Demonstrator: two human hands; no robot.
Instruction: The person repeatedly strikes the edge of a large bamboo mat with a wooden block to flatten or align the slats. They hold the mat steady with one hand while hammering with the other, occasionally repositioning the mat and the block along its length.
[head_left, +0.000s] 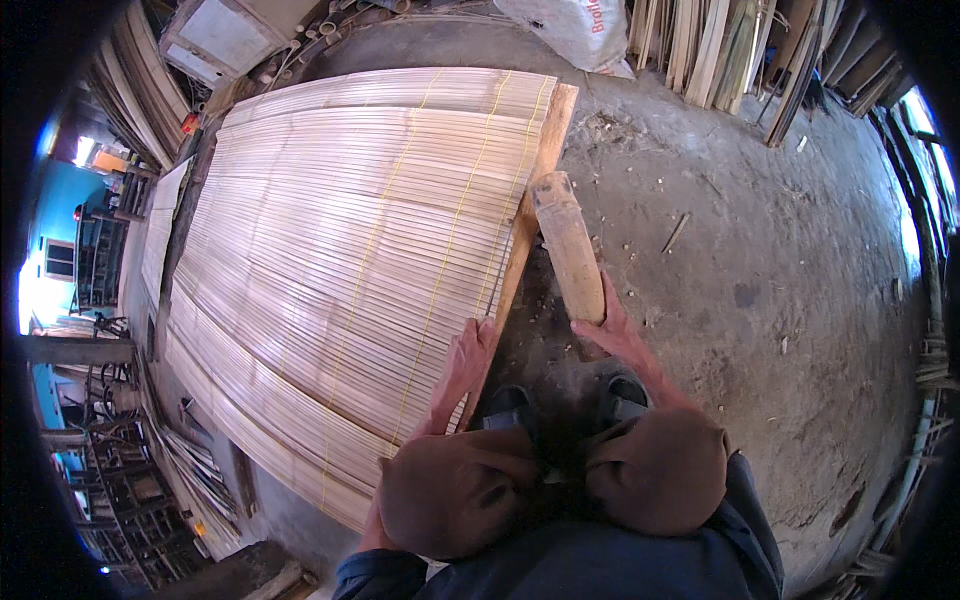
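One wooden block [570, 248] sits in the right hand [615, 328].

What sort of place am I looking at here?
Probably a workshop for bamboo or wood goods: a large slatted mat lies spread out, long thin strips are stored at the upper right, and small scraps litter the bare, rough floor.

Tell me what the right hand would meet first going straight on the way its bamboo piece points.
With the bamboo piece leading, the right hand would probably first meet the wooden board along the slatted mat, though depth is unclear and it might pass above.
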